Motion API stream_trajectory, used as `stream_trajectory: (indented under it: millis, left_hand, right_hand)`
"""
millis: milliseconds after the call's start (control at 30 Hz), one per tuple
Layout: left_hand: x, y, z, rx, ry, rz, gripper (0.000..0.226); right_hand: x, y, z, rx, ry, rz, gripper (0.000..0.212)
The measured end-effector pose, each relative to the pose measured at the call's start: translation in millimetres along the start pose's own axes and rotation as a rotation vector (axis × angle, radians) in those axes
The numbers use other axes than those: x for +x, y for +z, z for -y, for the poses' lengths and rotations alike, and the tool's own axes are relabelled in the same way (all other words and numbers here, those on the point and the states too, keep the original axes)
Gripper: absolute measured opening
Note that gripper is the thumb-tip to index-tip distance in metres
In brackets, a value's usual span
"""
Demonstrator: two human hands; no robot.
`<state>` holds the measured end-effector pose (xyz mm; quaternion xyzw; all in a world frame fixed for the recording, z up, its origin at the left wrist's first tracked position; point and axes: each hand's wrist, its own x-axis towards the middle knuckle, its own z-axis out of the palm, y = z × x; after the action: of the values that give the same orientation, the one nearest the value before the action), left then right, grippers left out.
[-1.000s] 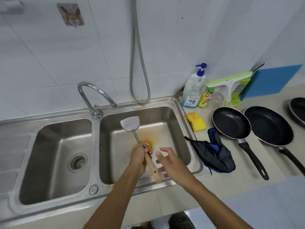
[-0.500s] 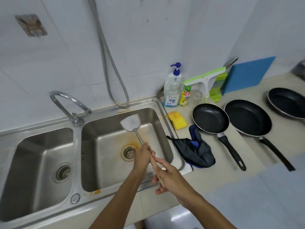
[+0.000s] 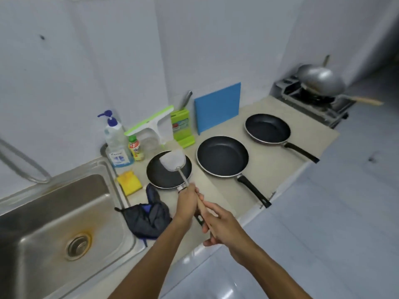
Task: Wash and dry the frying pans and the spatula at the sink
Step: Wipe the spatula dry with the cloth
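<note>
Both hands hold the spatula (image 3: 172,162) by its wooden handle. My left hand (image 3: 187,201) grips near the metal neck, and my right hand (image 3: 221,225) wraps the handle's lower end. The metal blade hovers over the nearest black frying pan (image 3: 164,175) on the beige counter. A second pan (image 3: 222,156) lies to its right, a third pan (image 3: 267,128) farther right. The steel sink (image 3: 54,219) is at the lower left, with no water visible in it.
A dark blue cloth (image 3: 146,219) and a yellow sponge (image 3: 129,182) lie between sink and pans. A soap pump bottle (image 3: 115,141), small bottle, squeegee, green knife block (image 3: 181,128) and blue board (image 3: 218,106) line the wall. A wok (image 3: 321,78) sits on the stove at far right.
The spatula has moved right, from above the sink basin to above the nearest pan. My right hand has closed on the handle's end. My view has swung right toward the counter.
</note>
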<state>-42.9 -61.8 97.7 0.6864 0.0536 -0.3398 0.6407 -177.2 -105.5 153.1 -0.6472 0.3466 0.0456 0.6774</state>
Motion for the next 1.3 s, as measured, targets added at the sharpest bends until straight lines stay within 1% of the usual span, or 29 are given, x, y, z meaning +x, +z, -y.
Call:
stream_trajectory:
  millis: [133, 200, 367, 500, 633, 800, 867, 933, 1067, 1133, 1233, 1300]
  left_hand:
    - [11, 96, -11, 0.110, 0.040, 0.104, 0.040]
    - [20, 139, -15, 0.132, 0.026, 0.153, 0.042]
    - [64, 230, -19, 0.175, 0.014, 0.247, 0.040]
    - [116, 308, -26, 0.154, -0.036, 0.322, 0.039]
    - [170, 373, -41, 0.162, -0.123, 0.354, 0.035]
    - [234, 430, -66, 0.211, -0.181, 0.398, 0.030]
    - [257, 447, -68, 0.225, -0.198, 0.399, 0.031]
    - [276, 464, -72, 0.235, -0.223, 0.392, 0.032]
    - [307, 495, -73, 0.197, -0.285, 0.373, 0.027]
    - [317, 510, -73, 0.161, -0.290, 0.370, 0.025]
    - [328, 537, -71, 0.125, -0.294, 0.326, 0.014]
    - [334, 555, -69, 0.107, -0.325, 0.282, 0.011]
  right_hand:
    - [4, -84, 2, 0.093, -0.018, -0.076, 0.032]
    - [11, -121, 4, 0.116, -0.031, -0.115, 0.031]
    - [47, -200, 10, 0.153, -0.006, -0.214, 0.035]
    - [97, -272, 20, 0.154, 0.014, -0.263, 0.035]
    - [146, -338, 42, 0.174, 0.039, -0.242, 0.038]
    - [205, -407, 71, 0.194, 0.069, -0.212, 0.046]
    - [227, -428, 76, 0.201, 0.066, -0.189, 0.045]
    - [254, -451, 77, 0.192, 0.074, -0.184, 0.041]
    - [305, -498, 69, 0.141, 0.120, -0.143, 0.046]
    - [326, -519, 64, 0.115, 0.124, -0.123, 0.043]
    - [351, -550, 64, 0.048, 0.119, -0.102, 0.034]
    - [367, -569, 60, 0.003, 0.132, -0.091, 0.033]
